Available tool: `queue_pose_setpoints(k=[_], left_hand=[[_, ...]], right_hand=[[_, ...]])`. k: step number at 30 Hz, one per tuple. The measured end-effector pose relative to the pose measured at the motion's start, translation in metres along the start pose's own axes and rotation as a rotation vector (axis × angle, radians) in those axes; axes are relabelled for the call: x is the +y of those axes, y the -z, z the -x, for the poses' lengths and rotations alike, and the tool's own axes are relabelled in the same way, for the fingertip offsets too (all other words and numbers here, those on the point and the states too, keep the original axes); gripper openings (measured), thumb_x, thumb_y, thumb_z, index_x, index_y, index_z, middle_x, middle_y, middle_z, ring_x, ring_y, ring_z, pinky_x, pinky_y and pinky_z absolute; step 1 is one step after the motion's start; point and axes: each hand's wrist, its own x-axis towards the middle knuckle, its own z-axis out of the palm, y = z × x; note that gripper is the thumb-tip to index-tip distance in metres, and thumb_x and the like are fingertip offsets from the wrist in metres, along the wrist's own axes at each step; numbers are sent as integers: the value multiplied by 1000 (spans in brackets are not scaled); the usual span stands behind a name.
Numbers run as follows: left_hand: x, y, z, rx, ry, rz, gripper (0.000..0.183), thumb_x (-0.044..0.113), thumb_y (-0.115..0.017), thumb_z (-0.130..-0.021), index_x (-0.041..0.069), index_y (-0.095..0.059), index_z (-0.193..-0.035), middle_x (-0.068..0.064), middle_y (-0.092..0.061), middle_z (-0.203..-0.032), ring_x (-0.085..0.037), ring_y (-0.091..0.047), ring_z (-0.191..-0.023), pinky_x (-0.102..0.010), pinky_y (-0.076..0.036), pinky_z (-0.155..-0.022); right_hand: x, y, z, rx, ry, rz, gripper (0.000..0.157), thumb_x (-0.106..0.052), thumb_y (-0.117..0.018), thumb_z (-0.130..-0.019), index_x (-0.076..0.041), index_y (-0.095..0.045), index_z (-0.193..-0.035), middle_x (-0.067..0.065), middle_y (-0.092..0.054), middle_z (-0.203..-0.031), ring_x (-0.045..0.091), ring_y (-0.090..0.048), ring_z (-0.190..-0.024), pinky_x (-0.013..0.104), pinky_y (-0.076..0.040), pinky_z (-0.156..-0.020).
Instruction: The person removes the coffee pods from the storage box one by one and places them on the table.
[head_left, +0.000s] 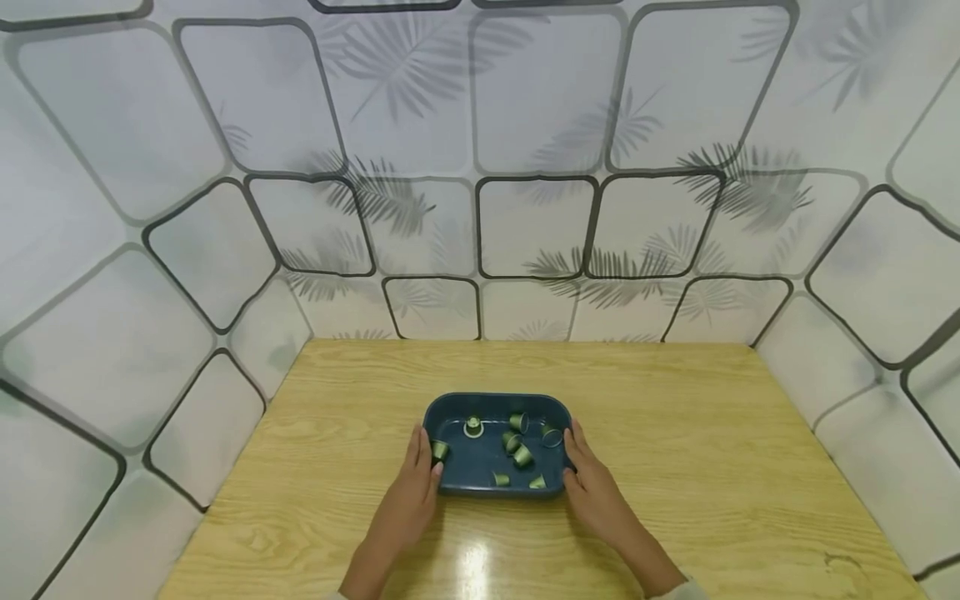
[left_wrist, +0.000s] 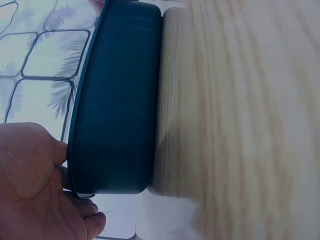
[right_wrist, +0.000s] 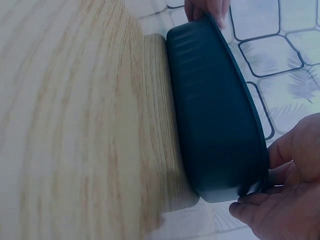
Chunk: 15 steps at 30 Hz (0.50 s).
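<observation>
A dark blue rectangular tray with rounded corners sits over the wooden table, its long side facing me. My left hand grips its left end, thumb at the rim. On the opposite end, my right hand holds the rim the same way. Several green coffee capsules lie scattered inside, mostly tipped on their sides. One capsule stands rim-down near the back left, and another capsule is close by the left thumb. Both wrist views show the tray's outer wall low against the tabletop, with the capsules hidden.
The light wooden table extends around the tray on every side. Behind it and to both sides rise pale walls patterned with dark rounded outlines and grey leaves. A bright light reflection lies on the wood near the front.
</observation>
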Motion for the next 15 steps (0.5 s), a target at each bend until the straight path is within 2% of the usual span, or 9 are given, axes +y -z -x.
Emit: queue_pose_setpoints(k=[3,6,7,9,10,11,12,13,15], left_hand=[[2,-2,2,3,-3,1,62,21,-41,-112,-12,-14,-157,-26,-5,-167,-45,-33,-144,-55,-39,-110],[3,-4,3,7,1,1,62,22,-40,-112,-11,-14,-157,-25,-4,-167,-44,-33,-145,-55,-39,-110],[3,-5,4,7,4,0,62,22,-40,-112,-11,-14,-158,-24,-4,-167,-44,-33,-145,-55,-39,-110],[4,-6,4,7,12,6,62,23,-39,-112,-10,-14,-158,-23,-3,-167,-42,-31,-146,-55,-38,-111],[4,-7,4,8,14,12,62,23,-39,-112,-10,-14,-158,-23,-3,-167,-42,-30,-146,-55,-38,-111],[5,-7,4,8,17,17,62,23,-39,-112,-9,-13,-158,-22,-2,-168,-42,-29,-147,-55,-37,-111],[5,-7,5,11,15,23,62,23,-40,-112,-9,-14,-158,-22,-3,-168,-42,-28,-147,-56,-37,-111],[5,-7,5,15,12,28,62,23,-40,-112,-10,-14,-158,-23,-3,-168,-42,-28,-147,-56,-37,-111],[5,-7,5,21,15,36,64,25,-41,-112,-8,-13,-159,-22,-3,-168,-42,-25,-148,-56,-36,-112]], right_hand=[[-1,1,2,5,-3,-1,57,4,-46,-104,11,-21,-155,17,0,-167,38,-13,-151,52,-35,-113],[-2,2,4,6,-11,5,57,3,-46,-104,10,-22,-155,17,-1,-167,37,-15,-150,46,-43,-103],[-2,3,4,7,-18,7,57,2,-47,-104,10,-22,-155,16,-1,-167,39,-26,-148,43,-44,-99],[-1,3,5,2,-33,2,58,1,-47,-104,8,-22,-156,15,-1,-168,35,-56,-127,39,-44,-94],[-1,4,5,-2,-44,-3,58,0,-47,-104,8,-22,-156,15,-1,-168,28,-65,-104,37,-46,-91],[-1,4,5,-6,-51,-8,58,0,-48,-105,8,-22,-156,14,0,-168,22,-64,-82,35,-47,-88],[0,5,6,-12,-61,-16,59,-1,-48,-105,7,-21,-157,13,0,-168,15,-55,-64,32,-48,-83],[1,5,5,-18,-68,-23,60,-1,-48,-105,7,-21,-157,12,1,-168,12,-43,-53,29,-49,-77],[2,6,5,-29,-78,-35,61,-2,-49,-104,6,-20,-157,11,1,-168,8,-36,-45,27,-48,-69]])
